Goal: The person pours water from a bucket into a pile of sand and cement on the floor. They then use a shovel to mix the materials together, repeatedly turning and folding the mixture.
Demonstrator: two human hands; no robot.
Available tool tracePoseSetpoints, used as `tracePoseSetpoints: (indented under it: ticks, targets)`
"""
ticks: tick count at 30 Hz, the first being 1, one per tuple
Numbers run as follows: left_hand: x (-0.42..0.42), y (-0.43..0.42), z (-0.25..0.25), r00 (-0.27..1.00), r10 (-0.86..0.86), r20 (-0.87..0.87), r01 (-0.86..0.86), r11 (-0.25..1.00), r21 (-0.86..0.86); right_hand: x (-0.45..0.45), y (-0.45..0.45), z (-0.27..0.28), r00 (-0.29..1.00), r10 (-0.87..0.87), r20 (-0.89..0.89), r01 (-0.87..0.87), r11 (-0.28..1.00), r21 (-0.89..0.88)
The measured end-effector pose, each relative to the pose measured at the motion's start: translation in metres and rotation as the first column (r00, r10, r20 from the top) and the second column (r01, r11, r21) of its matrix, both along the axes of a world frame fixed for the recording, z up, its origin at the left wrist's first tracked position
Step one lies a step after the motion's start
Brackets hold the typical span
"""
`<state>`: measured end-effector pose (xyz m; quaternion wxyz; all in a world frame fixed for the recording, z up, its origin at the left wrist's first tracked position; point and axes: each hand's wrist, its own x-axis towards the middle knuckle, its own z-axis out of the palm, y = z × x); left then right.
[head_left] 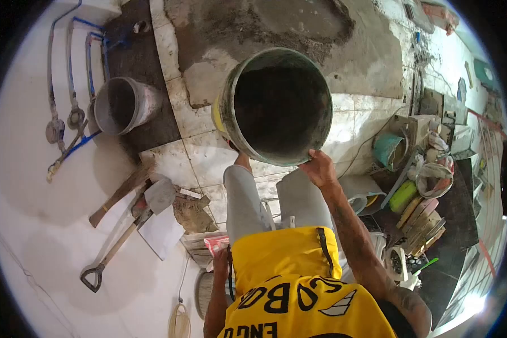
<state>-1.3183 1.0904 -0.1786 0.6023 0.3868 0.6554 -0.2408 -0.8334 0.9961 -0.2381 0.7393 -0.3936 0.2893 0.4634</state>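
Grips the large bucket point(281, 73) by its rim with the right hand point(319, 169); has the left hand point(222, 261) low beside a red packet point(215, 243) (cannot tell if grasping).

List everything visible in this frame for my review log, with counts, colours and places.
Large bucket: 1, yellow outside, dark inside, upper centre
Smaller bucket: 1, pale grey, left
Pipes: several, blue and grey, left
Shovel: 1, grey blade, brown shaft, lower left
Flat sheet: 1, white, beside shovel
Coil: 1, cream, bottom left
Packet: 1, red and white, at left hand
Teal container: 1, right
Floor tiles: several, white, centre
Other clutter: uncountable, mixed, right
Shirt: 1, yellow, bottom centre
Trousers: grey, centre
Hands: 2, bare; right hand grips large bucket's rim
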Motion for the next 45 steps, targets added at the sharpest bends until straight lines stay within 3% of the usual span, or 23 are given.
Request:
tracePoseSetpoints:
  ticks: [2,6,10,13,15,17,18,21,22,25,28,32,35,39,45]
  targets:
    - [0.014,-0.011,0.008,0.999,0.010,0.049,-0.013,0.998,0.059,0.006,-0.023,0.001,0.997,-0.059,-0.043,0.060,0.998,0.035]
    - [0.038,-0.023,0.020,0.997,-0.028,-0.077,0.031,0.999,0.037,0.026,-0.084,0.003,0.989,-0.136,-0.062,0.141,0.986,0.084]
    - [0.037,-0.036,0.004,0.943,-0.333,0.015,0.330,0.940,0.089,0.051,-0.130,0.013,0.990,-0.136,0.050,0.133,0.990,0.051]
    - [0.053,-0.033,-0.002,0.816,-0.573,0.073,0.551,0.810,0.201,0.064,-0.164,-0.001,0.981,-0.170,0.094,0.173,0.985,-0.024]
    - [0.081,-0.029,0.009,0.889,-0.455,0.051,0.445,0.885,0.140,0.065,-0.195,-0.004,0.960,-0.261,0.105,0.269,0.960,-0.075]
    - [0.115,-0.023,0.026,0.993,-0.005,-0.114,0.001,0.999,-0.040,0.063,-0.236,-0.007,0.923,-0.373,0.098,0.383,0.916,-0.119]
    - [0.104,-0.019,0.019,0.988,0.057,-0.140,-0.066,0.996,-0.061,0.063,-0.256,-0.009,0.895,-0.437,0.086,0.445,0.885,-0.136]
    - [0.120,-0.027,0.029,0.989,0.048,-0.143,-0.044,0.999,0.029,0.086,-0.272,0.011,0.860,-0.495,0.127,0.509,0.812,-0.285]
    - [0.122,-0.023,0.030,0.975,-0.022,-0.219,0.020,1.000,-0.011,0.086,-0.291,-0.006,0.861,-0.494,0.123,0.508,0.820,-0.265]
    - [0.094,-0.023,0.012,0.982,-0.153,-0.110,0.146,0.987,-0.065,0.094,-0.287,-0.031,0.832,-0.516,0.206,0.555,0.775,-0.301]
    - [0.114,-0.030,0.018,0.996,-0.018,-0.088,0.016,1.000,-0.020,0.095,-0.288,-0.056,0.801,-0.561,0.208,0.598,0.743,-0.301]
    - [0.123,-0.025,0.025,0.992,0.001,-0.123,-0.004,0.999,-0.031,0.093,-0.325,-0.063,0.748,-0.646,0.153,0.653,0.676,-0.341]
    - [0.117,-0.022,0.027,0.982,-0.007,-0.187,0.003,1.000,-0.024,0.105,-0.358,-0.068,0.749,-0.653,0.114,0.651,0.693,-0.310]
    - [0.119,-0.022,0.027,0.984,0.010,-0.178,-0.015,1.000,-0.025,0.132,-0.369,-0.113,0.716,-0.698,-0.010,0.615,0.637,-0.464]
    - [0.125,-0.039,0.031,0.964,-0.035,-0.262,0.033,0.999,-0.014,0.149,-0.352,-0.138,0.791,-0.608,0.071,0.556,0.665,-0.499]
